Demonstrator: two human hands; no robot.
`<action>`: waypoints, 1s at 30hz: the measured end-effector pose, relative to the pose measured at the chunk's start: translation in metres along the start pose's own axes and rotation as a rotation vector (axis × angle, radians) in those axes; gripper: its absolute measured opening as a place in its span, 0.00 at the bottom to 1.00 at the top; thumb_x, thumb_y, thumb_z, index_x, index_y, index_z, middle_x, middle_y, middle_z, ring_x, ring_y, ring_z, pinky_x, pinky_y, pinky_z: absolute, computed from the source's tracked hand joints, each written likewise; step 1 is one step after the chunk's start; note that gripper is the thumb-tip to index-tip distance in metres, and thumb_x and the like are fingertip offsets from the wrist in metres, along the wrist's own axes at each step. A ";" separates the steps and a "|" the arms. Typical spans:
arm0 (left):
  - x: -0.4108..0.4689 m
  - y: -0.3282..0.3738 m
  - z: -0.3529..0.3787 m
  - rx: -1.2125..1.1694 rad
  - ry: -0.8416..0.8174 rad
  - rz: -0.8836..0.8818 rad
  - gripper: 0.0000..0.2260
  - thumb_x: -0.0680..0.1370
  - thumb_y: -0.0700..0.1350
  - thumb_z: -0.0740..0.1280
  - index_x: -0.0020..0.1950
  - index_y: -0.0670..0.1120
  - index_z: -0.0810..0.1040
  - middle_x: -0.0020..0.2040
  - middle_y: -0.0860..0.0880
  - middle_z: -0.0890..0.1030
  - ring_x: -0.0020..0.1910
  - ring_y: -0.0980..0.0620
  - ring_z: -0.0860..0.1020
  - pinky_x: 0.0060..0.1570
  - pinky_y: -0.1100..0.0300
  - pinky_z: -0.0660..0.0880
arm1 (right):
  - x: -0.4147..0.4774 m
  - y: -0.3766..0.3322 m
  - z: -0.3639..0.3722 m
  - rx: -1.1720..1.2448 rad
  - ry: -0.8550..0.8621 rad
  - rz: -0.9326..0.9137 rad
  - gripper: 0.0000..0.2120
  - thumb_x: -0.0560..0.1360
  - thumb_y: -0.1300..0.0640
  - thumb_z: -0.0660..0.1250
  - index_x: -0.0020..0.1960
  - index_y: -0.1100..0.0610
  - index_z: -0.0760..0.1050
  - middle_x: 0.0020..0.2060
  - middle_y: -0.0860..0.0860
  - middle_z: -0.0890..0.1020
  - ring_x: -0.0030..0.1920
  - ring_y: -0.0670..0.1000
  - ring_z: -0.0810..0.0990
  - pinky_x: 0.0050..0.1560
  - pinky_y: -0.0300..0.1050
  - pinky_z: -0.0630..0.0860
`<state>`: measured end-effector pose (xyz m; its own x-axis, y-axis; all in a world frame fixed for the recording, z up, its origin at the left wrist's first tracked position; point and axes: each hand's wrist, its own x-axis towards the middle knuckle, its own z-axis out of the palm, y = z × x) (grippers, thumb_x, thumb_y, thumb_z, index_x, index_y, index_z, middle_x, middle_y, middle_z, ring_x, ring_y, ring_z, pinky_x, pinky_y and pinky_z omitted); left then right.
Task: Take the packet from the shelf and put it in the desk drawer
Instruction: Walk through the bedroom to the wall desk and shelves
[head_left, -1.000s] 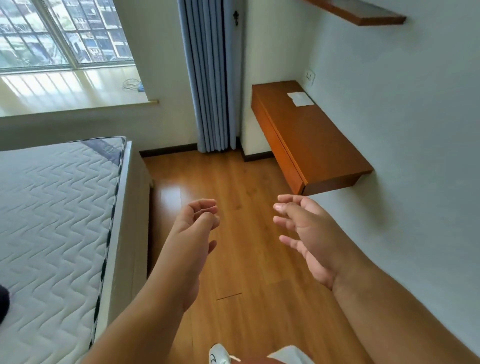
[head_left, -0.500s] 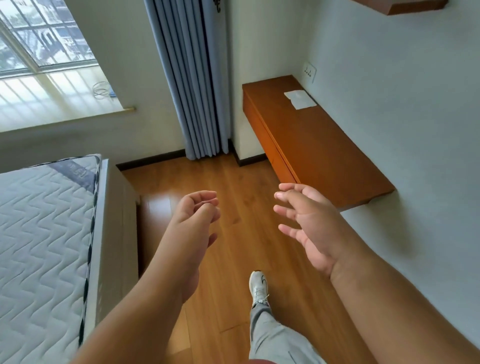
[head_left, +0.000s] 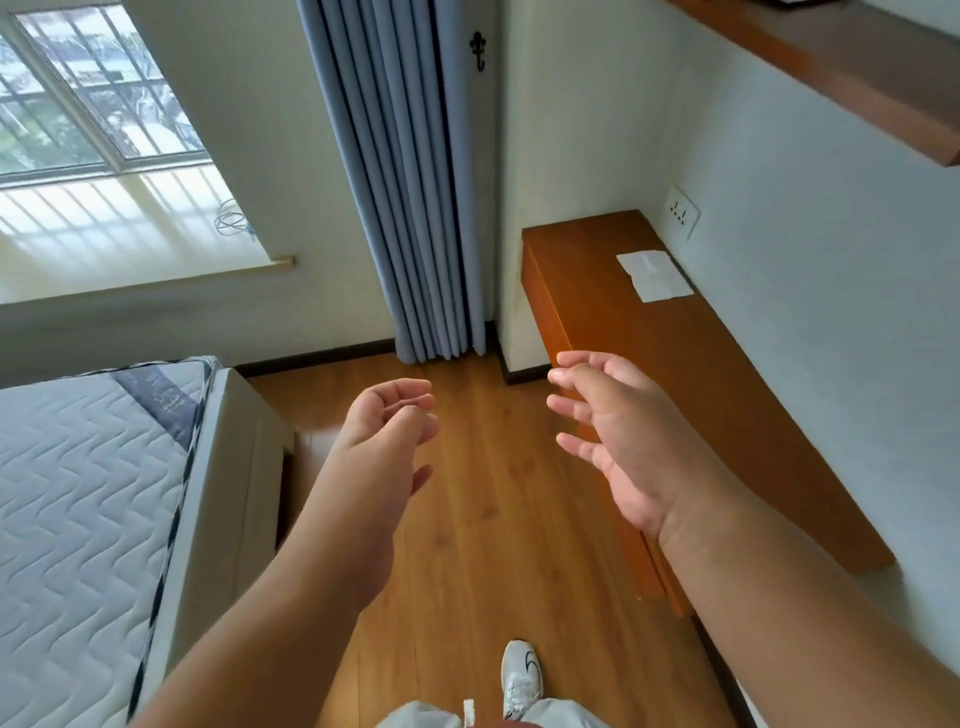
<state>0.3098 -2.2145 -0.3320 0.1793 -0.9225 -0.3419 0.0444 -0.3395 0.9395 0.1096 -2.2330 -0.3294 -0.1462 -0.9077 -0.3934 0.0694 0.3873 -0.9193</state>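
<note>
The shelf (head_left: 852, 67) is seen at the two o'clock corner of the view, fixed high on the right-hand wall; only its underside and front edge are shown, so the packet on it cannot be made out, apart from a dark sliver at the very top edge that cannot be identified. Below it, at three o'clock, the wall-mounted desk (head_left: 691, 374) is found, running along the same wall from the corner toward the viewer. Its drawer front (head_left: 545, 306) is presented as a closed orange face along the near long side. A white sheet of paper (head_left: 655, 275) is laid flat on the desk top at its far end, just beside the wall, and a white wall socket (head_left: 682, 210) is set above that end.

Both hands are held out empty over the wooden floor (head_left: 498, 519). The right hand (head_left: 618, 441) is raised just in front of the desk's near edge, its fingers spread and slightly bent, nothing touched. The left hand (head_left: 387, 431) is held at the centre, its fingers loosely curled inward, nothing gripped.

At twelve o'clock a blue-grey curtain (head_left: 410, 182) is hung in the corner. At ten o'clock a window (head_left: 88, 98) is seen, and at eight o'clock a quilted mattress (head_left: 78, 509). At six o'clock a white shoe (head_left: 520, 675) is planted on the floor.
</note>
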 end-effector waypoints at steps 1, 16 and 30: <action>0.009 0.003 0.003 -0.004 -0.002 0.002 0.11 0.80 0.41 0.66 0.57 0.55 0.81 0.55 0.52 0.84 0.58 0.51 0.81 0.49 0.52 0.76 | 0.009 -0.005 0.001 -0.005 -0.002 0.000 0.10 0.80 0.51 0.66 0.62 0.47 0.75 0.59 0.48 0.80 0.62 0.52 0.79 0.60 0.53 0.78; 0.192 0.057 0.006 -0.030 -0.105 -0.033 0.12 0.78 0.40 0.68 0.55 0.56 0.83 0.56 0.52 0.85 0.59 0.51 0.81 0.50 0.52 0.75 | 0.149 -0.060 0.059 -0.065 0.107 -0.014 0.11 0.80 0.50 0.66 0.62 0.45 0.75 0.59 0.48 0.79 0.63 0.51 0.77 0.66 0.58 0.74; 0.368 0.171 0.019 -0.013 -0.348 0.038 0.09 0.78 0.41 0.68 0.53 0.54 0.84 0.52 0.52 0.85 0.54 0.52 0.83 0.42 0.57 0.78 | 0.251 -0.144 0.113 0.041 0.356 -0.073 0.11 0.81 0.50 0.65 0.63 0.45 0.75 0.59 0.46 0.81 0.61 0.48 0.80 0.61 0.53 0.78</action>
<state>0.3643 -2.6157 -0.2980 -0.1643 -0.9425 -0.2910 0.0569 -0.3036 0.9511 0.1749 -2.5350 -0.2951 -0.4865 -0.8167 -0.3104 0.0839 0.3100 -0.9470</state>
